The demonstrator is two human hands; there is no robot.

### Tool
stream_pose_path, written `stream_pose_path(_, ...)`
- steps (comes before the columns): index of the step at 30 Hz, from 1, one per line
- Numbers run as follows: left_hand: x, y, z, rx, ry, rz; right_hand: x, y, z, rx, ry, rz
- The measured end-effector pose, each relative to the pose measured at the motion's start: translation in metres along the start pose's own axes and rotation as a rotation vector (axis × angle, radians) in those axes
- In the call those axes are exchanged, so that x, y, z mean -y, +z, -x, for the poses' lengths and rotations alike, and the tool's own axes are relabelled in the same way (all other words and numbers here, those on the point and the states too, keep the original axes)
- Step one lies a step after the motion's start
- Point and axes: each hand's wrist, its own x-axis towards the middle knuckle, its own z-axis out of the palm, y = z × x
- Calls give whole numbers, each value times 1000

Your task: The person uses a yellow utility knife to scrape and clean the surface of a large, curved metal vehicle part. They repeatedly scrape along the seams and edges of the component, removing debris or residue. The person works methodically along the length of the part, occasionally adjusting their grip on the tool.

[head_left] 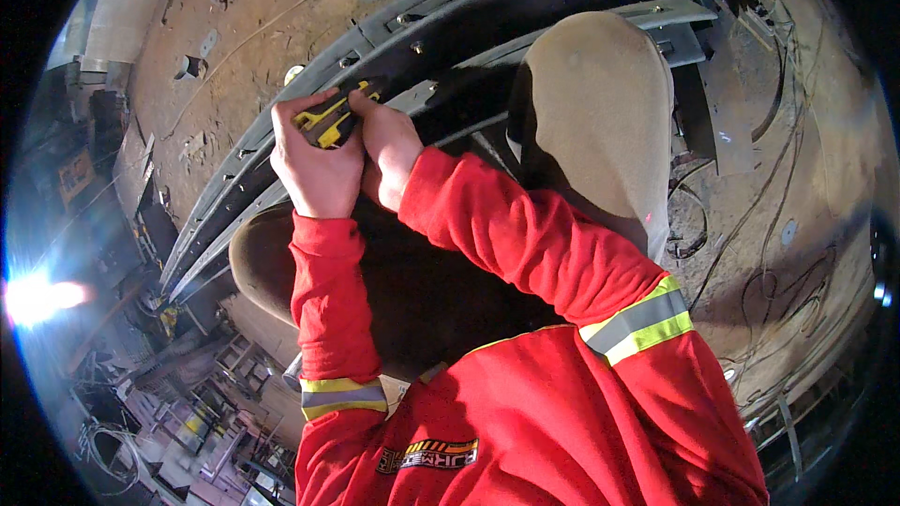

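Both my hands are closed together around a small black-and-yellow hand tool (328, 124), whose exact kind I cannot make out. My left hand (317, 169) wraps its left side and underside. From the right, my right hand (389, 139) grips it, with the thumb near its upper end; the other fingers are mostly hidden. The tool is held over a long, curved dark metal beam (450, 37) with several bolts along its flanges. Whether the tool touches the beam cannot be told.
My bent knees (595, 94) flank the work, the right one over the beam. Cables (769, 253) trail across the brown metal floor (253, 0) at right. A very bright light (37, 298) shines at far left, above cluttered equipment (187, 422).
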Motion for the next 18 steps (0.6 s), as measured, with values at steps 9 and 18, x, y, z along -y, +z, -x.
stream_pose_path(9, 10, 1, 7, 18, -77, 139, -16, -12, -6, -51, -155, 98)
stream_pose_path(18, 11, 8, 1, 58, -71, 56, -7, -8, -14, -119, -91, 91)
